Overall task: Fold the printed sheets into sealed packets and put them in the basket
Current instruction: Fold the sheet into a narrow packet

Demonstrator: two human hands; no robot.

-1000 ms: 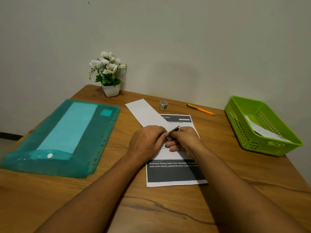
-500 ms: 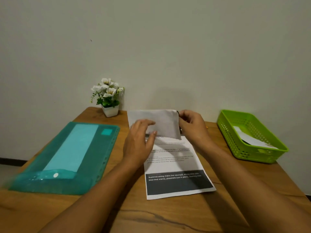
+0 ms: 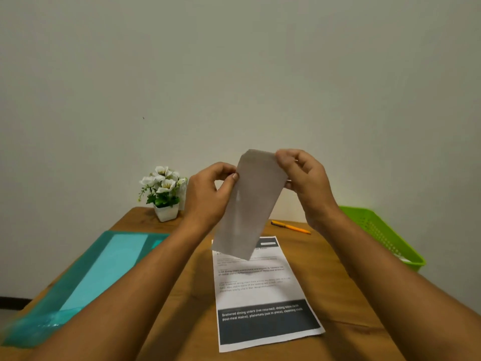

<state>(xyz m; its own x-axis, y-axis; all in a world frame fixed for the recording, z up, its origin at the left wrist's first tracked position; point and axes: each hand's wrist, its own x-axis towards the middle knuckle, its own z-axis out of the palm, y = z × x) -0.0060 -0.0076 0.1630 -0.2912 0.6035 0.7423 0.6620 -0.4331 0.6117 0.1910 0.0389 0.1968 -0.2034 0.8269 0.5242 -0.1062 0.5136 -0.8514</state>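
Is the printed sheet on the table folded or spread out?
Spread out. The printed sheet lies flat on the table, text and dark footer band face up, no fold visible.

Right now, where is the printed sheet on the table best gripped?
Probably at its near right corner, coming from the person's side: the printed sheet lies flat on the table, so only an edge can be pinched, and its far end is partly hidden behind the folded paper held by the left hand and right hand.
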